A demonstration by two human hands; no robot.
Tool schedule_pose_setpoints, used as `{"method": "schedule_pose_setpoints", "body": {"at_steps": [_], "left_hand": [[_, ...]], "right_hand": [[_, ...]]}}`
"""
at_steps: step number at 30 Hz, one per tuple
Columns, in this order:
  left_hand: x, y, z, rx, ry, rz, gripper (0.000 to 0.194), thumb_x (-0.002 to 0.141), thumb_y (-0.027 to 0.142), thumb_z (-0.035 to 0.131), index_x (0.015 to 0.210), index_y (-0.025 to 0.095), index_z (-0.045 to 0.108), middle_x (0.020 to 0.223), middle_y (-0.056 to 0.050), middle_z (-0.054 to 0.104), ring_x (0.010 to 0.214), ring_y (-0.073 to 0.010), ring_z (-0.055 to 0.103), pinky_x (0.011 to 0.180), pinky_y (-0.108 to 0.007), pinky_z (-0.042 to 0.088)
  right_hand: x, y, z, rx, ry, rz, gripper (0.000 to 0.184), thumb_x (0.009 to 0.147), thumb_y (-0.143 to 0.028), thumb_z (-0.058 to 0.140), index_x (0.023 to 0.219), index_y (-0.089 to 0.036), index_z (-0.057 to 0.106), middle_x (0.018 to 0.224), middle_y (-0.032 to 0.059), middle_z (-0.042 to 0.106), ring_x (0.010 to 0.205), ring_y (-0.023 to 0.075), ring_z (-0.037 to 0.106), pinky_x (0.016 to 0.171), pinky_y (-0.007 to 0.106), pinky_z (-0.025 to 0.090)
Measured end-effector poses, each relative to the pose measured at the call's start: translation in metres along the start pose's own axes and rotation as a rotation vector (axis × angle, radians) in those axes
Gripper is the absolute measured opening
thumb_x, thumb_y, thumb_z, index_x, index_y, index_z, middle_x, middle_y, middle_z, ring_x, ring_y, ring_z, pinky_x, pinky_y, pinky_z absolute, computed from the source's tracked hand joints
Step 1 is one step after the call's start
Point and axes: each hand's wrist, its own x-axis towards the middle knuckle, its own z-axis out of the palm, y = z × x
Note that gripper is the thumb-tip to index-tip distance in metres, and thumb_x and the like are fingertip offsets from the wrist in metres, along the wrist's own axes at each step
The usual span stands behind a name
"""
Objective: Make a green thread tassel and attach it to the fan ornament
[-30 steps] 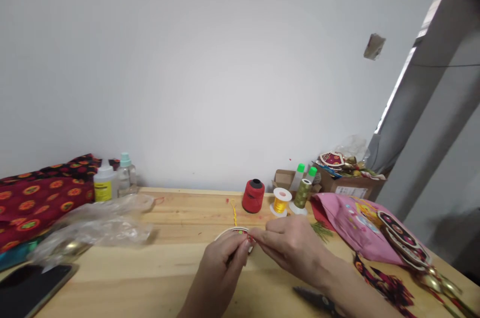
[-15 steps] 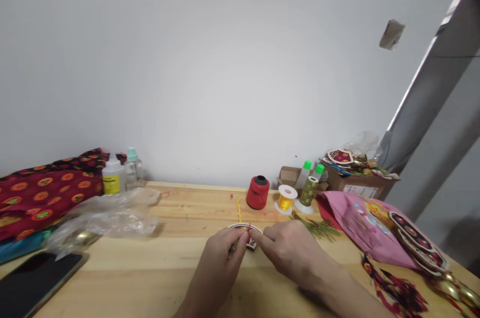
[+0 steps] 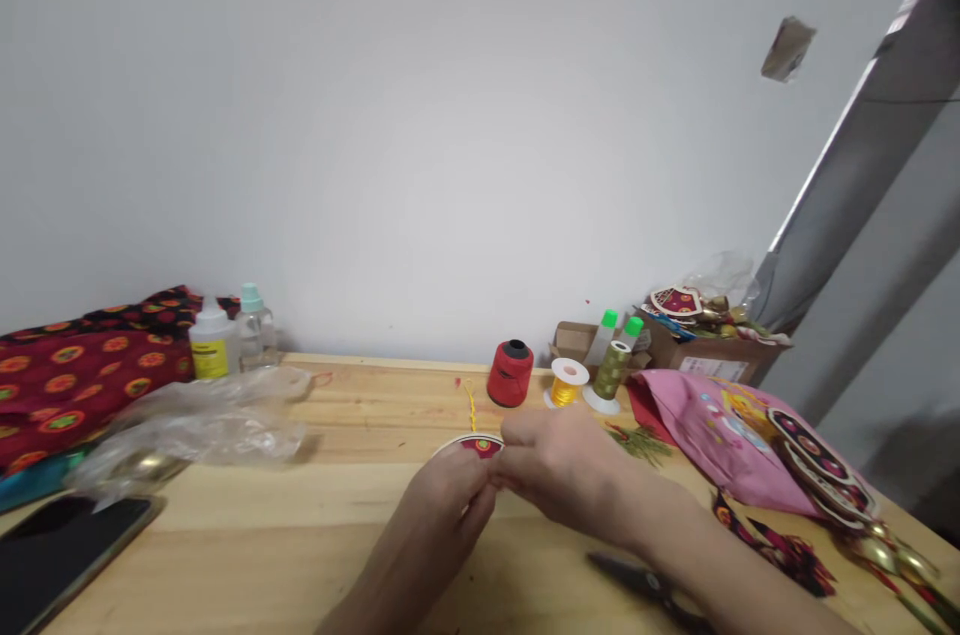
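My left hand point(image 3: 442, 505) is closed at the near side of a flat ornament point(image 3: 482, 446) with a pale rim and dark red patterned face. Only its top arc shows; the hands cover the rest. A twisted yellow cord point(image 3: 472, 407) runs from the ornament's top towards the wall. My right hand point(image 3: 559, 465) meets the left one over the ornament, its fingers pinched together; what lies between them is hidden. Below my right forearm rest dark scissors point(image 3: 637, 577), partly covered by the arm.
Behind the hands stand a red thread cone point(image 3: 511, 375), a yellow spool point(image 3: 566, 383) and a green spool point(image 3: 611, 373). A pink bag point(image 3: 697, 425) and fabric strips point(image 3: 780, 550) are right. Left are a phone point(image 3: 67, 555), plastic bags point(image 3: 232, 430) and a glue bottle point(image 3: 214, 345).
My right hand has moved in over the ornament and the left has turned, covering the red thread seen between them before. More of the scissors shows. The view has shifted slightly.
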Motion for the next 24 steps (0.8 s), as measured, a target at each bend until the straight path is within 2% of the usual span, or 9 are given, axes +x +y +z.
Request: {"method": "schedule_pose_setpoints", "body": {"at_steps": [5,8,10,13,15,17,20,22,24], "left_hand": [[-0.001,0.003,-0.003,-0.041,0.001,0.057,0.024,0.084,0.019,0.034,0.074,0.017,0.056,0.071,-0.003,0.057,0.07,-0.0151,0.051,0.064,-0.025,0.039],[-0.001,0.003,-0.005,-0.049,0.039,0.038,0.024,0.084,0.018,0.035,0.07,0.017,0.054,0.066,-0.001,0.054,0.066,-0.0132,0.05,0.061,-0.022,0.038],[-0.001,0.003,-0.005,-0.043,0.073,0.013,0.023,0.084,0.018,0.037,0.069,0.017,0.054,0.063,0.0,0.053,0.062,-0.0123,0.049,0.058,-0.022,0.037],[0.0,0.001,-0.004,-0.051,0.101,-0.026,0.023,0.084,0.019,0.038,0.069,0.017,0.055,0.063,0.0,0.056,0.062,-0.0125,0.05,0.059,-0.022,0.037],[0.0,0.001,-0.003,-0.041,0.104,-0.06,0.024,0.084,0.02,0.038,0.069,0.018,0.056,0.064,0.0,0.058,0.063,-0.013,0.051,0.059,-0.022,0.038],[0.001,0.0,-0.001,-0.017,0.097,-0.093,0.024,0.083,0.02,0.038,0.067,0.017,0.056,0.063,-0.001,0.058,0.061,-0.0136,0.052,0.058,-0.023,0.038],[0.002,-0.003,0.0,0.0,0.062,-0.099,0.025,0.082,0.019,0.039,0.062,0.017,0.055,0.061,-0.001,0.058,0.06,-0.0142,0.052,0.057,-0.024,0.038],[0.002,-0.005,0.001,-0.012,0.011,-0.066,0.021,0.079,0.014,0.041,0.064,0.018,0.055,0.066,0.0,0.06,0.065,-0.0138,0.053,0.061,-0.023,0.039],[0.002,-0.006,0.001,-0.04,-0.042,-0.004,0.019,0.078,0.009,0.041,0.07,0.018,0.056,0.075,-0.001,0.062,0.073,-0.0136,0.054,0.068,-0.023,0.04]], "right_hand": [[0.008,0.024,-0.004,0.478,0.03,0.039,0.009,0.076,-0.021,0.058,0.076,-0.017,0.066,0.063,-0.0024,0.052,0.058,0.0072,0.048,0.051,0.018,0.032],[0.004,0.028,0.009,0.75,0.039,0.165,0.016,0.076,-0.026,0.058,0.073,-0.013,0.066,0.06,-0.0024,0.049,0.052,0.0066,0.043,0.045,0.017,0.031],[-0.002,0.025,0.021,0.817,0.114,0.243,0.021,0.076,-0.031,0.057,0.071,-0.012,0.066,0.055,-0.0032,0.045,0.048,0.0062,0.038,0.041,0.017,0.027],[-0.011,0.015,0.036,0.728,0.274,0.242,0.023,0.079,-0.031,0.053,0.072,-0.013,0.066,0.053,-0.0034,0.042,0.049,0.0072,0.038,0.044,0.018,0.028],[-0.017,0.007,0.038,0.54,0.316,0.186,0.021,0.083,-0.025,0.046,0.079,-0.016,0.065,0.057,-0.0019,0.044,0.053,0.0088,0.042,0.049,0.02,0.031],[-0.02,-0.003,0.036,0.298,0.275,0.125,0.021,0.084,-0.018,0.041,0.085,-0.017,0.062,0.062,-0.0002,0.049,0.056,0.0104,0.044,0.05,0.021,0.029],[-0.02,-0.015,0.027,0.035,0.109,0.099,0.019,0.08,-0.012,0.041,0.085,-0.018,0.058,0.07,0.0009,0.055,0.059,0.012,0.045,0.046,0.023,0.023],[-0.017,-0.017,0.021,-0.006,0.009,0.111,0.017,0.079,-0.01,0.042,0.083,-0.018,0.057,0.073,0.0008,0.057,0.06,0.0122,0.045,0.046,0.023,0.023],[-0.012,-0.012,0.016,0.052,-0.019,0.083,0.017,0.08,-0.012,0.043,0.079,-0.018,0.059,0.071,0.0003,0.056,0.06,0.0116,0.046,0.049,0.022,0.026]]}}
